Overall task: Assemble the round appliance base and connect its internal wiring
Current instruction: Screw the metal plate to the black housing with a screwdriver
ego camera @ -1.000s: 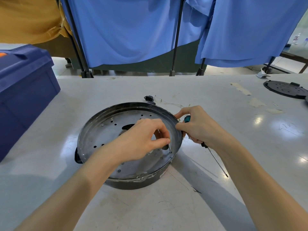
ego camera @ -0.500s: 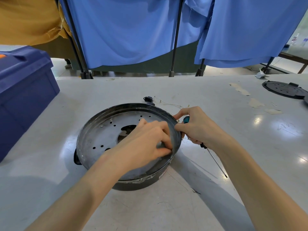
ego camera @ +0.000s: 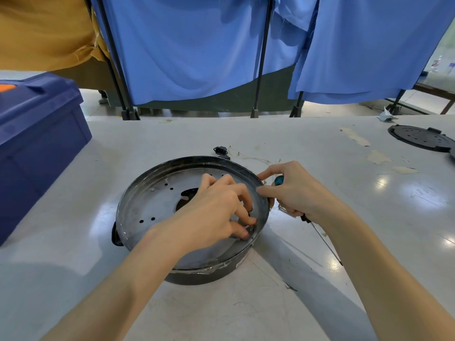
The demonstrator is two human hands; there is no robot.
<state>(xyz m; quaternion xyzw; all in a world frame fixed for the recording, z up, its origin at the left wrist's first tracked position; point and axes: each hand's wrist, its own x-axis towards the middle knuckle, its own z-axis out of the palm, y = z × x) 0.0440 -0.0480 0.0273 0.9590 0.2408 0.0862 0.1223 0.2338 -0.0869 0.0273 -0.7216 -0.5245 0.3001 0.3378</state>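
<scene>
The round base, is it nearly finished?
Not yet. Done: the plate sits inside the base. In hand: the left hand fiddles at the plate's edge, and what it pinches is hidden; the right hand grips a screwdriver and touches the base. Left: the socket and wires lie loose on the table, and the cover lies far off.

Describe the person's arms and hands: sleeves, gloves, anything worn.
Both the left hand and the right hand are bare: no gloves, rings or wristbands show. No sleeve is in view either, right down to the frame's bottom edge.
</scene>
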